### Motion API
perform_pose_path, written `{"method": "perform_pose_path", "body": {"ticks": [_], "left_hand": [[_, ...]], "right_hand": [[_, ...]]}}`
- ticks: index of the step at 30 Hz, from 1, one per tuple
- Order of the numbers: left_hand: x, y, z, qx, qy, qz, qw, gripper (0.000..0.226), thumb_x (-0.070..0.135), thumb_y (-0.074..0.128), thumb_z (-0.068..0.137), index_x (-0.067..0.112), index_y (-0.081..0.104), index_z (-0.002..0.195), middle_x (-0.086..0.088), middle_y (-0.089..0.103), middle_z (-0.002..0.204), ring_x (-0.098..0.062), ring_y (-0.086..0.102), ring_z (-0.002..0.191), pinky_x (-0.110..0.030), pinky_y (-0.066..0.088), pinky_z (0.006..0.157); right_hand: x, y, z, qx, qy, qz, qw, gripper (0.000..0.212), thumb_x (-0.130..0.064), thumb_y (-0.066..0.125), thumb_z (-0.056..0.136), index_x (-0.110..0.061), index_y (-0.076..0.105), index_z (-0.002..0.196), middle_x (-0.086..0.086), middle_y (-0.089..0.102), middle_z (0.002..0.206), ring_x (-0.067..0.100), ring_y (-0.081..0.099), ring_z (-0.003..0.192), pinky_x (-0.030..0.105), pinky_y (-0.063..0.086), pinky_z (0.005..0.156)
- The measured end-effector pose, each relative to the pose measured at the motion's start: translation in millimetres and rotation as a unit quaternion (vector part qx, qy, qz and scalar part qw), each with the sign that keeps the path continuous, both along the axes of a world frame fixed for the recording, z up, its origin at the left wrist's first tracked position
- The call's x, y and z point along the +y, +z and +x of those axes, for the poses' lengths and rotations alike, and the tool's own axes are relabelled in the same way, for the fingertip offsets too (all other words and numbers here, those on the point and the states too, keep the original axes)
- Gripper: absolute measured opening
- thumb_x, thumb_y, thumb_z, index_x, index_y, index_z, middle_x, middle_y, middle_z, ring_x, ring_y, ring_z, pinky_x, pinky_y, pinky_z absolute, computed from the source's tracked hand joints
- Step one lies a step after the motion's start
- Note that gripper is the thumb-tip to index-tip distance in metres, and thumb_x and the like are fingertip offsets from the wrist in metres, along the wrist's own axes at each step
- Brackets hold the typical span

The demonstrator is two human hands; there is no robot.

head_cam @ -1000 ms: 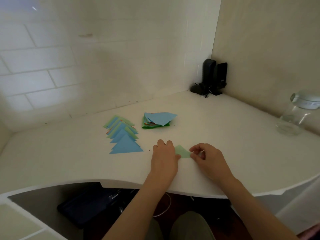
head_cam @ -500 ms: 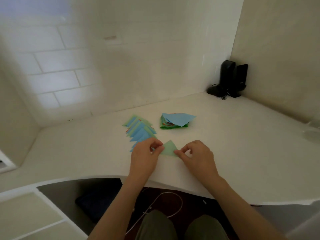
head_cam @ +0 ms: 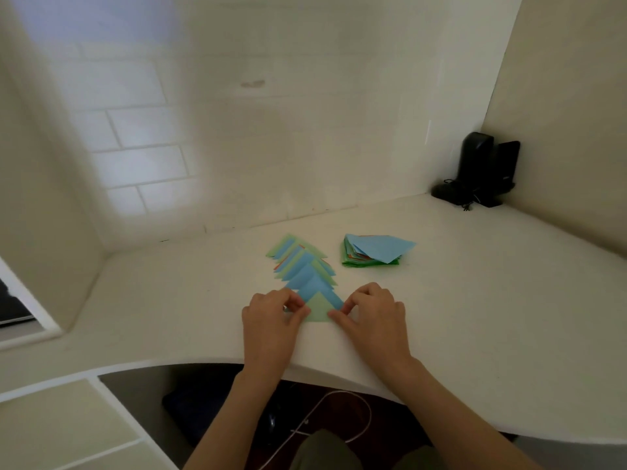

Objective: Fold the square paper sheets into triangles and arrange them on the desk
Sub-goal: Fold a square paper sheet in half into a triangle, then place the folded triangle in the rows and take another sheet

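Head view shows a green triangle point(head_cam: 318, 310) flat on the desk point(head_cam: 475, 300), at the near end of a row of triangles point(head_cam: 302, 266). The left hand point(head_cam: 271, 320) and right hand point(head_cam: 373, 317) pinch its two lower corners — both corners are hidden under the fingertips. A stack of sheets point(head_cam: 373, 251) lies just beside the row.

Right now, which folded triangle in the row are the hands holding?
The pale green triangle at the row's near end, overlapping a blue one; left hand and right hand pinch its corners.
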State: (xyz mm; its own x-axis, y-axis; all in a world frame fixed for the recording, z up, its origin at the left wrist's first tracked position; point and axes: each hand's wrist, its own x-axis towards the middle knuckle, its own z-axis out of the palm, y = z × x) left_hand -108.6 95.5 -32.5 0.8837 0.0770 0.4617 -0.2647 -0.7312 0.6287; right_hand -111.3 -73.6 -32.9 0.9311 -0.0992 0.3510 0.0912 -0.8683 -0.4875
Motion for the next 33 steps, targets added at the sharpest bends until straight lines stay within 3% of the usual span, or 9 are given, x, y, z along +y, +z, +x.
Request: {"method": "perform_pose_path", "body": {"ticks": [5, 8, 11, 18, 20, 24, 29, 33], "left_hand": [[-1.9, -2.3, 0.5, -0.039, 0.007, 0.003, 0.999, 0.024, 0.02, 0.08, 0.071, 0.029, 0.058, 0.076, 0.017, 0.059, 0.074, -0.01, 0.05, 0.075, -0.037, 0.044, 0.07], [-6.1, -1.8, -1.3, -0.07, -0.003, 0.007, 0.998, 0.024, 0.016, 0.079, 0.072, 0.027, 0.059, 0.077, 0.017, 0.058, 0.074, -0.011, 0.051, 0.074, -0.039, 0.045, 0.068], [-10.7, -1.9, -3.5, -0.08, -0.014, 0.007, 0.997, 0.025, 0.015, 0.079, 0.072, 0.027, 0.058, 0.077, 0.017, 0.057, 0.074, -0.011, 0.05, 0.074, -0.04, 0.046, 0.067], [-15.4, -4.2, -8.9, -0.088, -0.02, 0.013, 0.996, 0.026, 0.016, 0.081, 0.07, 0.027, 0.057, 0.077, 0.017, 0.055, 0.073, -0.011, 0.05, 0.073, -0.041, 0.046, 0.065], [-15.3, -2.8, -11.5, -0.089, -0.02, 0.011, 0.996, 0.026, 0.016, 0.081, 0.07, 0.026, 0.057, 0.076, 0.016, 0.055, 0.073, -0.011, 0.05, 0.073, -0.041, 0.046, 0.065], [-14.6, -2.0, -14.8, -0.09, -0.028, 0.009, 0.996, 0.024, 0.017, 0.081, 0.07, 0.025, 0.059, 0.078, 0.016, 0.056, 0.075, -0.01, 0.048, 0.075, -0.038, 0.046, 0.067], [-35.1, -1.7, -19.0, -0.086, -0.07, 0.009, 0.994, 0.024, 0.02, 0.08, 0.07, 0.025, 0.058, 0.078, 0.017, 0.055, 0.075, -0.009, 0.049, 0.074, -0.03, 0.042, 0.069], [-70.8, -0.7, -22.2, -0.076, -0.128, 0.003, 0.989, 0.019, 0.023, 0.076, 0.074, 0.025, 0.059, 0.083, 0.016, 0.053, 0.08, -0.007, 0.047, 0.081, -0.024, 0.041, 0.073]], "right_hand": [[-9.0, -1.2, 1.7, -0.023, -0.005, 0.018, 1.0, 0.023, -0.051, 0.063, 0.08, -0.029, 0.058, 0.077, -0.012, 0.048, 0.094, 0.01, 0.048, 0.088, 0.03, 0.03, 0.076], [-29.6, -0.2, 10.9, -0.057, -0.019, 0.047, 0.997, 0.016, -0.035, 0.066, 0.082, -0.024, 0.057, 0.089, -0.006, 0.05, 0.1, 0.016, 0.055, 0.085, 0.035, 0.041, 0.076], [-57.2, 4.8, 27.8, -0.071, -0.046, 0.042, 0.996, 0.026, -0.019, 0.068, 0.078, -0.018, 0.059, 0.103, 0.002, 0.05, 0.105, 0.024, 0.056, 0.088, 0.04, 0.047, 0.076], [-78.2, 12.7, 72.3, -0.062, -0.051, -0.015, 0.997, 0.036, -0.028, 0.072, 0.08, -0.02, 0.066, 0.115, 0.005, 0.047, 0.107, 0.023, 0.05, 0.093, 0.037, 0.045, 0.078], [-74.0, 11.6, 80.1, -0.057, -0.047, -0.035, 0.997, 0.027, -0.03, 0.069, 0.082, -0.022, 0.07, 0.108, 0.005, 0.048, 0.103, 0.023, 0.049, 0.092, 0.036, 0.042, 0.076], [-74.3, 9.9, 82.4, -0.135, -0.056, -0.049, 0.988, 0.009, -0.024, 0.073, 0.08, -0.018, 0.077, 0.085, 0.005, 0.053, 0.093, 0.025, 0.05, 0.08, 0.036, 0.039, 0.065], [-97.2, 22.8, 51.8, -0.217, -0.021, -0.073, 0.973, 0.007, -0.022, 0.078, 0.075, -0.021, 0.075, 0.081, -0.001, 0.055, 0.09, 0.017, 0.047, 0.074, 0.034, 0.038, 0.063], [-121.6, 25.1, 4.0, -0.216, 0.003, -0.109, 0.97, 0.009, -0.022, 0.08, 0.071, -0.022, 0.074, 0.078, -0.004, 0.057, 0.087, 0.016, 0.048, 0.076, 0.031, 0.033, 0.066]]}}
